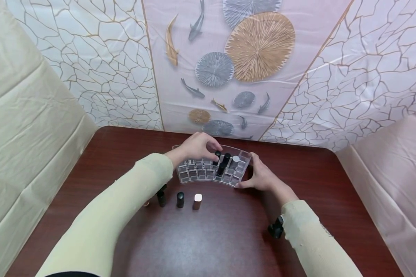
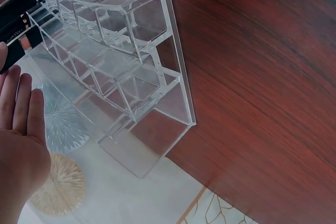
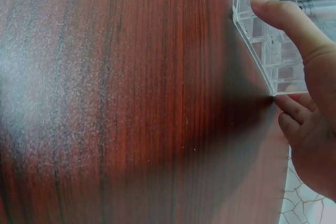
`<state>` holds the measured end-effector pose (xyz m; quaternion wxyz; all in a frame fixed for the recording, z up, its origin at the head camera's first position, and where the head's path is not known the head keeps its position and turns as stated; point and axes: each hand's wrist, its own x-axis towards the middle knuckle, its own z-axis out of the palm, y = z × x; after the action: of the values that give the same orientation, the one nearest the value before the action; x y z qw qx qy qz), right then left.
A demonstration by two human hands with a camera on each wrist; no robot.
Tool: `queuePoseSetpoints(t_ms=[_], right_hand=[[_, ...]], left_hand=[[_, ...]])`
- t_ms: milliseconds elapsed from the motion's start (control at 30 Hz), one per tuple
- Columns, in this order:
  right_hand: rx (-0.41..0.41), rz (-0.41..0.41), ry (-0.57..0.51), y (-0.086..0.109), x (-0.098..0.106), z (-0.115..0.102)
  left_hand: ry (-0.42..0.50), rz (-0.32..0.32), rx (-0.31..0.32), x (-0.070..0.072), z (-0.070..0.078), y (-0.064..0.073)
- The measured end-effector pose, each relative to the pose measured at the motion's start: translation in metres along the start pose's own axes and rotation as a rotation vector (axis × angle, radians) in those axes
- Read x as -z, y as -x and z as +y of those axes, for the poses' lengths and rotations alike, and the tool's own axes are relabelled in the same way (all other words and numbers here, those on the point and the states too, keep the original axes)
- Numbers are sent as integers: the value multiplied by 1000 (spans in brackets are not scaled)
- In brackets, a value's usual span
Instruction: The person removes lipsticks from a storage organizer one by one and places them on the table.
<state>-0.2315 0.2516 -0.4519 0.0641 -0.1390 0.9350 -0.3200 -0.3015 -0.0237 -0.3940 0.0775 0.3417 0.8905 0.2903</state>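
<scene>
A clear acrylic lipstick organizer (image 1: 197,175), curved and stepped, stands toward the back of the table. My left hand (image 1: 199,146) pinches a black lipstick tube (image 1: 217,154) upright in a back-row compartment; its base is hidden. In the left wrist view, the left hand's other fingers (image 2: 21,103) extend beside the organizer. My right hand (image 1: 261,177) grips the organizer's right end, thumb at the front and fingers behind, also visible in the right wrist view. Right of the pinched tube stand another black tube (image 1: 226,158) and a silver-capped tube (image 1: 235,161). A further black tube (image 1: 220,170) sits in front.
Loose on the table before the organizer are a rose-gold tube (image 1: 197,202), a black tube (image 1: 180,200) and another black tube (image 1: 161,198). The left sleeve partly covers a small gold-coloured item (image 1: 146,203). Patterned fabric (image 1: 215,100) hangs behind the table's back edge.
</scene>
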Motion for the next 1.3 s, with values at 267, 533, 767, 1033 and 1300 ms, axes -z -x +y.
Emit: queuePoseSetpoints(t_ms=[267, 533, 767, 1033, 1300], right_hand=[[-21, -12, 6, 0, 1, -1], [-25, -9, 13, 1, 2, -3], [-10, -1, 19, 1, 1, -2], [-16, -12, 19, 1, 1, -3], [-6, -5, 1, 1, 1, -3]], left_hand=[[-22, 11, -7, -2, 1, 1], [-21, 32, -20, -1, 2, 4], [-71, 34, -55, 6, 8, 7], [-149, 49, -129, 14, 17, 13], [-186, 86, -193, 24, 29, 21]])
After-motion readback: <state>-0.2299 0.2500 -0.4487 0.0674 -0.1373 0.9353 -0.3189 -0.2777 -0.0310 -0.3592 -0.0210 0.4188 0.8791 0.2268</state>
